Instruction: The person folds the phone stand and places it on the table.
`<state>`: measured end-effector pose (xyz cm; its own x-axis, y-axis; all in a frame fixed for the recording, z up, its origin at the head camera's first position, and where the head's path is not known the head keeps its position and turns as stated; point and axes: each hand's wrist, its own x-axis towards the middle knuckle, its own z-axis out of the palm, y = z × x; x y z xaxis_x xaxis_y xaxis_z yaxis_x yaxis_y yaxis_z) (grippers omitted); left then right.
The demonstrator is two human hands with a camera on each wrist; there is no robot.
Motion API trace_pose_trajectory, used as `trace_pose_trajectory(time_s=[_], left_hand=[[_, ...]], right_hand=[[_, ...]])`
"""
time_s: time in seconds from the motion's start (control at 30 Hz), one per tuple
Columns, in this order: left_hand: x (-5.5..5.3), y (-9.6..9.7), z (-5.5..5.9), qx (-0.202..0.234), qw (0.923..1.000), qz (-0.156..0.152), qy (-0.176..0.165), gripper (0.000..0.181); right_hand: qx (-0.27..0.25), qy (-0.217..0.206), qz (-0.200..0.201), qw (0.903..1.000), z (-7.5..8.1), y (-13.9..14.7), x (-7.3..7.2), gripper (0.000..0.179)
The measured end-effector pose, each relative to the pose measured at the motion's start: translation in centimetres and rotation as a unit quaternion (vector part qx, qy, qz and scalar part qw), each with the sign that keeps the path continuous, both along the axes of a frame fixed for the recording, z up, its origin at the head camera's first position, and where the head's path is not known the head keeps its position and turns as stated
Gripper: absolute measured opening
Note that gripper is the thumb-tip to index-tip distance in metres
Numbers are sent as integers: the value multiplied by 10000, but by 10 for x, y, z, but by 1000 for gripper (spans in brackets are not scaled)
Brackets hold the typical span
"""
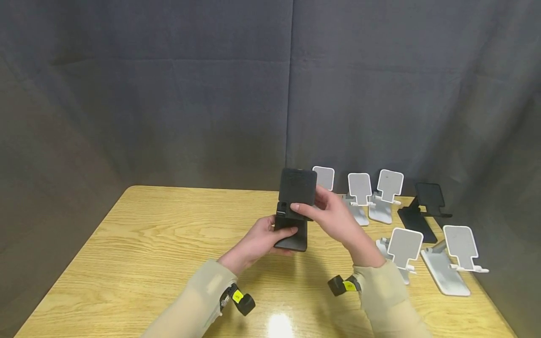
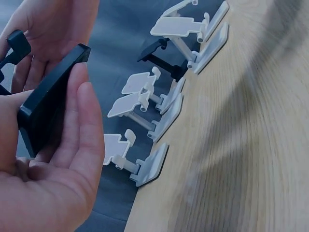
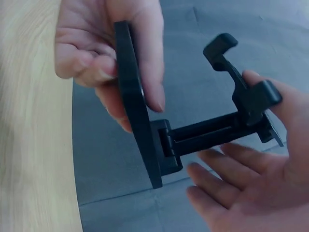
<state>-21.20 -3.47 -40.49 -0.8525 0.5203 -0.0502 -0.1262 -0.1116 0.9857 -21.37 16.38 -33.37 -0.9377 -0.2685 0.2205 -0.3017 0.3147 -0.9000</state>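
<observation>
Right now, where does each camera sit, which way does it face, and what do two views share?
Head: on the head, facing forward and down at the held stand, table and curtain; both hands and sleeves show.
Left wrist: on that wrist, facing the held stand, with white stands beyond; left hand near, right hand behind.
Right wrist: on that wrist, facing the held stand side-on; both hands show.
Shared: head and left wrist both show the white stands.
</observation>
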Motion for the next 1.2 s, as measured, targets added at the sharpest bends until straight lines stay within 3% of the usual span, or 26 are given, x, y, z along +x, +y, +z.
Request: trace_pose_trajectory(time_s=[0.17,0.73,1.0,1.2], left_hand=[[1,-1,0,63,10000,-50,-11,46],[1,0,1,76,9999,-60,-42,45],[3,4,4,115,9998,47,-159,42],[5,6,7,99,9999,-16,-107,39]], right_hand=[[195,-238,246,9992,3,2,-3,42],[229,160,383,9989,-2,3,-12,36],[307,561,71,9979,-6,1,-17,28],[199,1029,-498,9932,-11,-1,-23,26]])
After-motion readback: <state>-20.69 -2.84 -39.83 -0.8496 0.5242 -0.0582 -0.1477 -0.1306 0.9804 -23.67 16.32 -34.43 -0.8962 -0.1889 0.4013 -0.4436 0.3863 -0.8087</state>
